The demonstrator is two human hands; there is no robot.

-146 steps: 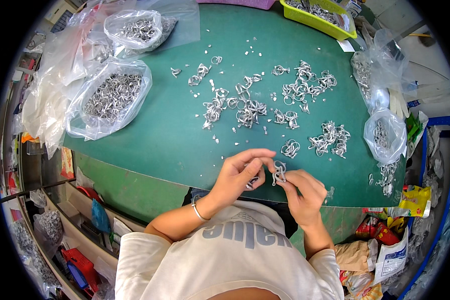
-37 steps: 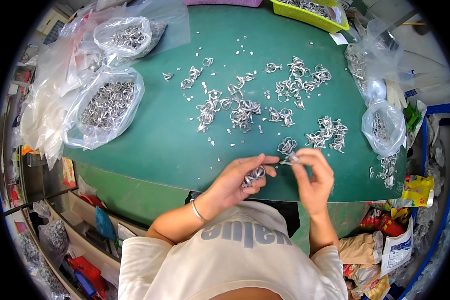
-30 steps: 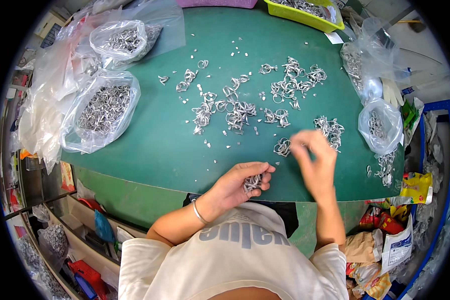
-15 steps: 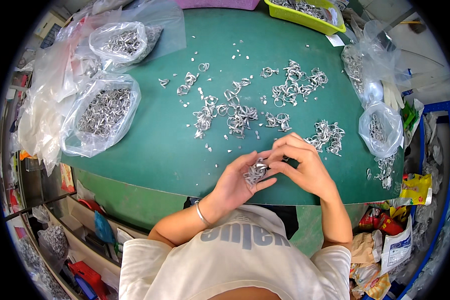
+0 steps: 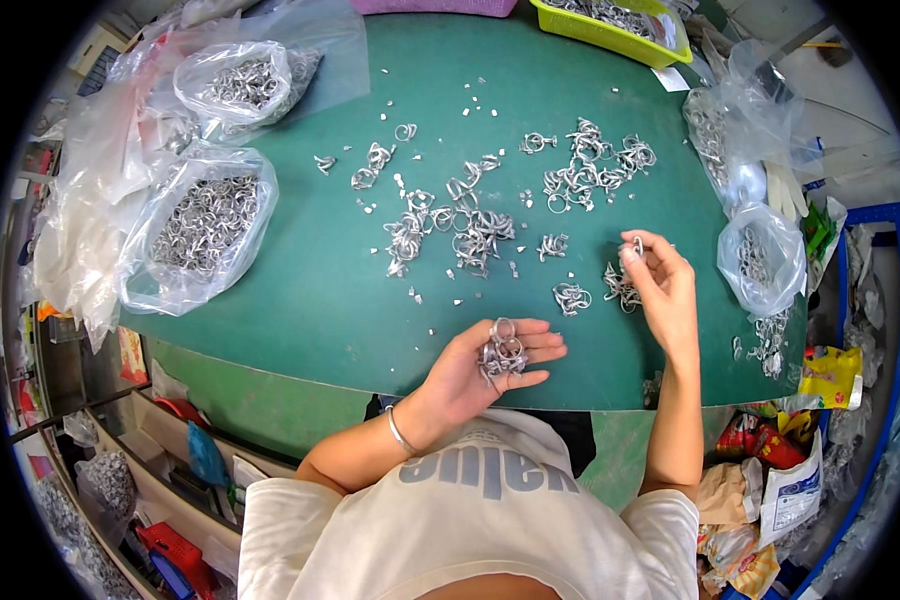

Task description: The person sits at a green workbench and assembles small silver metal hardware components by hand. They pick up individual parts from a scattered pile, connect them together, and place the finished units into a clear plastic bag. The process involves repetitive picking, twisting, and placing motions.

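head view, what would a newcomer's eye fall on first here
Probably the silvery rings clumped across the middle of the green table. Next, the left hand, open near the front edge with rings heaped on its palm, and the right hand, pinching a small metal piece beside another clump. Then the yellow-green basket at the far edge, toward the right.

The top edge cuts off the purple basket [image 5: 435,6]; the right hand [image 5: 665,285] partly hides a ring pile [image 5: 618,285].
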